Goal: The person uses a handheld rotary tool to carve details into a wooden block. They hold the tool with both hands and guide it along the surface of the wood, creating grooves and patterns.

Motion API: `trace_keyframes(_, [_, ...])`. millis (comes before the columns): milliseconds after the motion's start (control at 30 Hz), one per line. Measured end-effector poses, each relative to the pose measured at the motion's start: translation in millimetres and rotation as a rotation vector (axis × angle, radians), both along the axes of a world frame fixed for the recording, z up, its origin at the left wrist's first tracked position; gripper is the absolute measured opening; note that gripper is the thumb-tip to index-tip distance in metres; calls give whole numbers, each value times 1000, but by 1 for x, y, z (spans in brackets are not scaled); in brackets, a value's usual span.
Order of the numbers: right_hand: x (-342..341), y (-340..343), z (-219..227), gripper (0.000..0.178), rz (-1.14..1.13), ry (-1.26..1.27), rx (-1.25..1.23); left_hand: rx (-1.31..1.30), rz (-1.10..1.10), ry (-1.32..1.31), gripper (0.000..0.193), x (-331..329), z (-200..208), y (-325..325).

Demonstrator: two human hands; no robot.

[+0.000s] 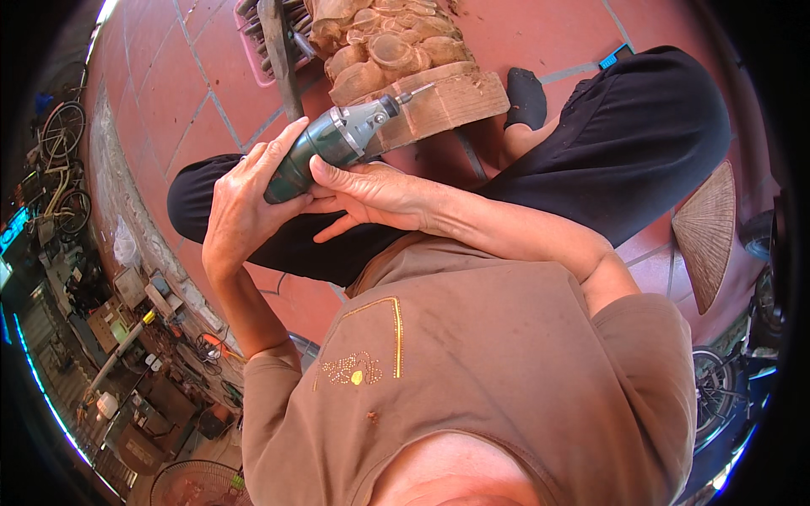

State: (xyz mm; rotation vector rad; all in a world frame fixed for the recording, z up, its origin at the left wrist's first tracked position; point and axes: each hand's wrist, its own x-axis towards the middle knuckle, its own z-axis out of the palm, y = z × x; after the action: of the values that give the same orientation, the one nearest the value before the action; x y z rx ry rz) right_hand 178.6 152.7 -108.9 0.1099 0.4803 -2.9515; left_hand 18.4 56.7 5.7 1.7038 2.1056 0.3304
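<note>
A dark green die grinder (314,158) with a silver collar and a thin metal bit is held over my lap, pointing up and to the right. My left hand (245,198) wraps round its rear body. At the front part, my right hand (371,192) has its thumb on the casing, some fingers stretched out beneath it. Just beyond the tool stands a carved wooden piece (396,51) with rounded relief and a flat wooden base (443,108). The bit's tip shows in front of that base; whether they touch I cannot tell.
A pink basket (253,51) of hand tools and a wooden bar (277,63) lie at the far left of the carving. A conical hat (709,236) rests right of my crossed legs. Bicycles (63,160), clutter and a fan (198,482) line the left; a wheel (713,388) stands right.
</note>
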Motion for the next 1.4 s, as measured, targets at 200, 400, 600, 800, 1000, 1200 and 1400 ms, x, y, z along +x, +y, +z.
trace_keyframes(200, [2, 0, 1, 82, -5, 3, 4, -20, -2, 1, 90, 0, 0, -1])
trace_keyframes(400, [3, 0, 1, 91, 13, 40, 34, -10, -9, 10, 90, 1, 0, -2])
trace_keyframes(600, [2, -3, 3, 82, -4, 1, 10, -32, -14, 11, 91, -3, 0, -6])
trace_keyframes(800, [3, -7, 2, 82, -8, -13, -11, -22, -25, -11, 91, -3, -1, -8])
trace_keyframes(1000, [4, -10, 2, 83, -12, -16, -10, -25, -25, -10, 92, -2, 1, -10])
trace_keyframes(1200, [5, -12, 2, 80, 0, -13, -19, -32, -32, -6, 91, -2, 2, -13])
trace_keyframes(1400, [5, -14, 3, 74, 32, -11, -21, -56, -32, -3, 91, -2, 4, -14])
